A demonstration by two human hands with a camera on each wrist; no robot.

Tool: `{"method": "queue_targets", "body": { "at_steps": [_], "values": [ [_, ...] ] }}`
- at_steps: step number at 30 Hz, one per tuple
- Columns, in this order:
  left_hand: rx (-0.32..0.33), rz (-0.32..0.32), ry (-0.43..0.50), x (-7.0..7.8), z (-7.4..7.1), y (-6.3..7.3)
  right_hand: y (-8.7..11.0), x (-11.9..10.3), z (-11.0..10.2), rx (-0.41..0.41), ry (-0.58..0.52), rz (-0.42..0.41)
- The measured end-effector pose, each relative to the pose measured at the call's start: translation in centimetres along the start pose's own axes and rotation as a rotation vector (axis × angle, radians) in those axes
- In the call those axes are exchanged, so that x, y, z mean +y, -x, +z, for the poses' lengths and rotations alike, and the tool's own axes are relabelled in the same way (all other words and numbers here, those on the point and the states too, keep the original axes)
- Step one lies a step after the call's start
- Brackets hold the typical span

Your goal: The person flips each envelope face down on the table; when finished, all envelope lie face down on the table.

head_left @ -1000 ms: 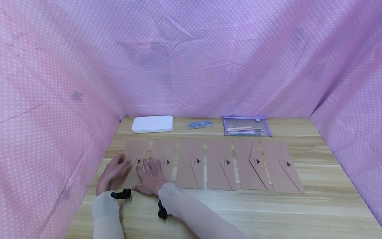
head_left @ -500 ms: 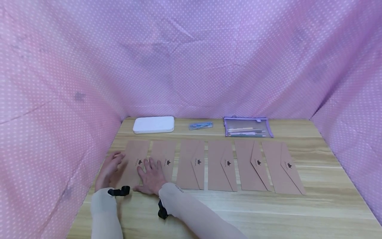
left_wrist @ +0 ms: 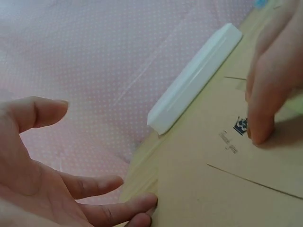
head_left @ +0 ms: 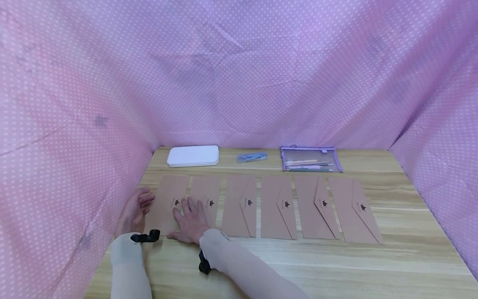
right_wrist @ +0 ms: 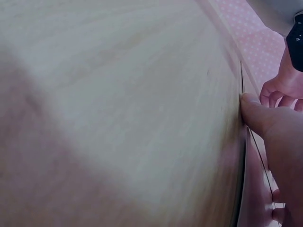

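Observation:
Several brown paper envelopes lie flat side by side in a row, each with a small black crown print. My left hand [head_left: 135, 209] is at the left edge of the leftmost envelope [head_left: 169, 189]. In the left wrist view its fingers [left_wrist: 135, 204] are spread and loosely bent, the lower fingertips right at the envelope's edge. My right hand [head_left: 190, 222] lies spread, palm down, over the leftmost envelope and the second envelope [head_left: 205, 187]. Its thumb [right_wrist: 258, 116] reaches to the near edge of the leftmost envelope in the right wrist view.
Along the back of the wooden table [head_left: 336, 274] stand a white flat case [head_left: 193, 155], a small clear blue packet [head_left: 252, 157] and a purple mesh pouch [head_left: 310, 155] with pencils inside. Pink dotted cloth [head_left: 239, 74] encloses the back and sides.
My left hand has drawn a little left and away from me, its fingers now lower at the envelope's side. The leftmost envelope has shifted slightly right. My right hand has stayed in place.

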State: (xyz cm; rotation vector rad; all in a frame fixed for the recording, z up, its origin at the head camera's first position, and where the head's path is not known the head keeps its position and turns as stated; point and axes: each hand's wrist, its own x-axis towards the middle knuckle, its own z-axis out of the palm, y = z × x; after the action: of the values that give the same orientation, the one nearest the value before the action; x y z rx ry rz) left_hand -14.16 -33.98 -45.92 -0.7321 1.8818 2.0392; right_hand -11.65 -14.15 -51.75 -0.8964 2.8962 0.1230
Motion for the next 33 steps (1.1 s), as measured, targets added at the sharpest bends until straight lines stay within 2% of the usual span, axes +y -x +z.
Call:
{"method": "queue_targets", "body": {
  "at_steps": [4,9,22,26,33],
  "values": [
    [-0.017,0.012,0.076,0.4,0.0,0.4,0.0,0.0,0.0,-0.004,0.002,-0.002],
    [-0.078,0.07,0.15,0.2,-0.6,0.7,0.1,0.0,-0.1,-0.01,0.016,-0.001],
    [-0.212,0.158,0.224,-0.9,-1.9,0.5,-0.3,0.1,-0.3,-0.008,0.002,-0.005],
    [-0.231,0.185,0.212,-1.0,-2.0,0.8,-0.2,0.3,-0.8,-0.026,-0.059,-0.013],
    [-0.324,0.298,0.164,-0.7,-2.2,1.4,-0.3,0.9,-2.0,-0.053,-0.236,-0.034]
  ]
}}
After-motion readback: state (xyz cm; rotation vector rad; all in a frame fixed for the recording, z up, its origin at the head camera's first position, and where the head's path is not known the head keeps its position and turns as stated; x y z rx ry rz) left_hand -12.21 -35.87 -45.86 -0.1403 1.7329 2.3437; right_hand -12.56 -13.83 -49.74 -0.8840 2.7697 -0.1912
